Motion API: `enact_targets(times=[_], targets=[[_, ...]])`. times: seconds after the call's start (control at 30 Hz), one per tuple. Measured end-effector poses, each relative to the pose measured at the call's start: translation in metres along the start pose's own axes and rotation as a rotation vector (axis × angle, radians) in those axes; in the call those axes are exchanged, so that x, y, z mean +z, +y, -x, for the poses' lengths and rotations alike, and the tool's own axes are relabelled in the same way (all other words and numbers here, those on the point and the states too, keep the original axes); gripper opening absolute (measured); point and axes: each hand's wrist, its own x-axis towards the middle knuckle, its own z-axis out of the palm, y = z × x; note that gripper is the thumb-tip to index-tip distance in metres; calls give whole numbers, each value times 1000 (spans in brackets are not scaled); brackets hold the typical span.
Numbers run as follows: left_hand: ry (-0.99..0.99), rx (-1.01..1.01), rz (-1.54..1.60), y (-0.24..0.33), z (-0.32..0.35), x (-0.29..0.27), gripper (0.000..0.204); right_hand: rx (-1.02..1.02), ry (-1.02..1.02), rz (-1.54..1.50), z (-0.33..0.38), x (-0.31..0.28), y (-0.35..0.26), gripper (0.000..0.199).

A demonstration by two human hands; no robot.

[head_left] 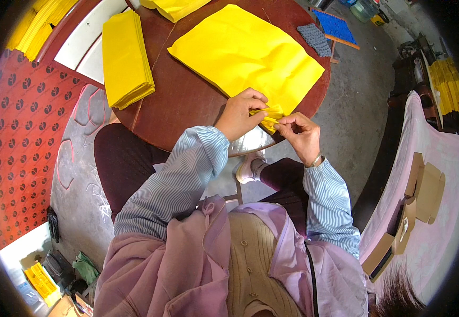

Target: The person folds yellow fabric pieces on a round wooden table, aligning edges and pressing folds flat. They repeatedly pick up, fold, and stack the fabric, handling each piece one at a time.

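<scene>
At the far left stood a red panel point(28, 132) printed with rows of dark marks. To its right, a stack of folded yellow pieces point(126, 61) lay along the left edge of the round, reddish-brown worktop point(155, 113), its layers showing at the near end. Just beyond, at the far edge, lay another yellow piece point(176, 6), only partly in view.

The left hand point(241, 113), its forearm in a striped blue-and-white sleeve point(171, 179), was at the near edge of the worktop, thumb and forefinger pinching the folded near corner of a large yellow sheet point(250, 53). The sheet was spread from the far edge, across the middle, to the right edge, slightly rippled; at the pinched corner, several thin folds bunched up between the hands. The right hand point(299, 134), just beside, pinched the same folds between thumb and forefinger, its other fingers curled; a band point(314, 161) circled the wrist.

At the far right edge lay a grey textured cloth point(315, 39), with a blue-topped stool point(337, 27) near it. Farther right, an open cardboard box point(406, 211) rested on a pale pink cover point(425, 150).
</scene>
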Motion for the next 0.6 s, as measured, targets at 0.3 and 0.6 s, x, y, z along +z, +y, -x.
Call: enact_targets(times=[0.3,0.6], targets=[[-27,-5,24,2,1,-3,16,24,-4,-33,0,1,2,11],[-51,4,29,1,1,-6,18,31,17,-33,-1,2,4,12]])
